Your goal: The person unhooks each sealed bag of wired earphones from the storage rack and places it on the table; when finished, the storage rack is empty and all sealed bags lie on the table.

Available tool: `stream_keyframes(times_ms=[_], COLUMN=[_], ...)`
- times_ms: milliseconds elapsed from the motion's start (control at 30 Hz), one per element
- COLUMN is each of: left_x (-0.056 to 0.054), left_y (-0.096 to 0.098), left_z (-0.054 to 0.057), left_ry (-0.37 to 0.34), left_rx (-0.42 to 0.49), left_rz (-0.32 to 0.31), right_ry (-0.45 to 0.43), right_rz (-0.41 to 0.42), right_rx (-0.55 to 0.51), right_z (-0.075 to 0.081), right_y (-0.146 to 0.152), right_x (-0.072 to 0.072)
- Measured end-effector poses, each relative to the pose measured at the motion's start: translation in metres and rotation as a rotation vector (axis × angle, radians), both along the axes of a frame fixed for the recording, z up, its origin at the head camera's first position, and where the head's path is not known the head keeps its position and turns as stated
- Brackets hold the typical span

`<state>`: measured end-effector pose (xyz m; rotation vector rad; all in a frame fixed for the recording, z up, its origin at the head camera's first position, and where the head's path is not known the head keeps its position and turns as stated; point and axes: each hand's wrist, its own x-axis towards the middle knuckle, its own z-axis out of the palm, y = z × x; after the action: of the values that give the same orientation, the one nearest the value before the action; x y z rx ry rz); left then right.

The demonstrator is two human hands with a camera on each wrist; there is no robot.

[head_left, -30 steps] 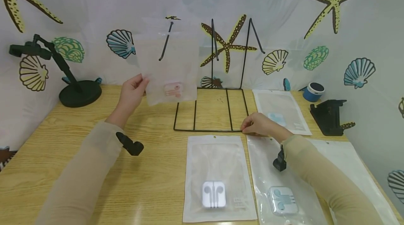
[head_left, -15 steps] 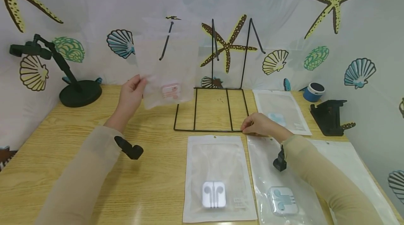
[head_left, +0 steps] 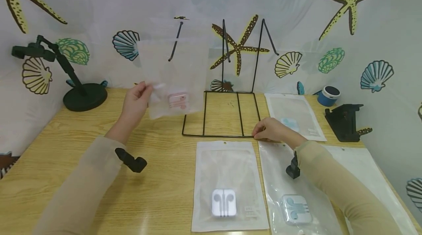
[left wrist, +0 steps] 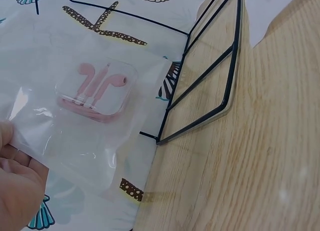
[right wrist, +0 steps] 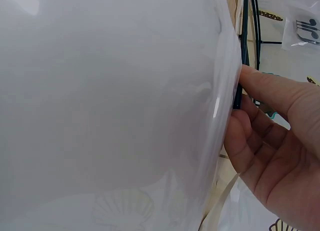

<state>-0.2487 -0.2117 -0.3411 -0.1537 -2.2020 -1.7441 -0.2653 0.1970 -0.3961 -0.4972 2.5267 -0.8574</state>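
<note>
A clear-fronted plastic bag (head_left: 174, 77) holding pink earphones in a case (left wrist: 95, 88) appears to hang at the left arm of a black wire rack (head_left: 240, 114). My left hand (head_left: 134, 101) pinches the bag's lower left edge between thumb and fingers. With thumb and fingers, my right hand (head_left: 275, 131) grips the front right corner of the rack's base. The right wrist view shows that hand (right wrist: 272, 136) around the dark wire, partly behind a shiny white bag (right wrist: 125, 101). The rack's left upright is hidden behind the hanging bag.
A bag with white earphones (head_left: 227, 169) lies in front of the rack. More bags lie at right, one with blue-grey earphones (head_left: 296, 209). A black stand (head_left: 85, 97) is at back left. A blue cylinder (head_left: 328, 95) and black holder (head_left: 344, 122) stand at back right.
My left hand has moved slightly down and left, drawing the bag's lower edge down with it. My right hand has stayed on the rack's corner.
</note>
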Motion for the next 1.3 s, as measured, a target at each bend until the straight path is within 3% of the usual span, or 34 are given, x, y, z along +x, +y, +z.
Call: stream_keyframes(times_ms=[433,633,1033,1300], left_x=[0.021,0.033,0.054,0.068], left_y=[-0.005,-0.008,-0.014,-0.015], left_z=[0.000,0.000,0.000,0.002], left_ry=[-0.078,-0.102,-0.100,-0.096], left_rx=[-0.043,-0.009,0.074,0.040], left_rz=[-0.032,-0.088,-0.195,-0.219], right_ry=[-0.006,-0.005,-0.019,-0.028], right_rz=[-0.011,-0.004,-0.028,-0.018], right_rx=[0.006,0.017,0.019,0.009], right_z=[-0.002,-0.003,0.000,0.001], right_y=[-0.001,0.000,-0.001,-0.001], right_x=[-0.003,-0.002,-0.002,-0.001])
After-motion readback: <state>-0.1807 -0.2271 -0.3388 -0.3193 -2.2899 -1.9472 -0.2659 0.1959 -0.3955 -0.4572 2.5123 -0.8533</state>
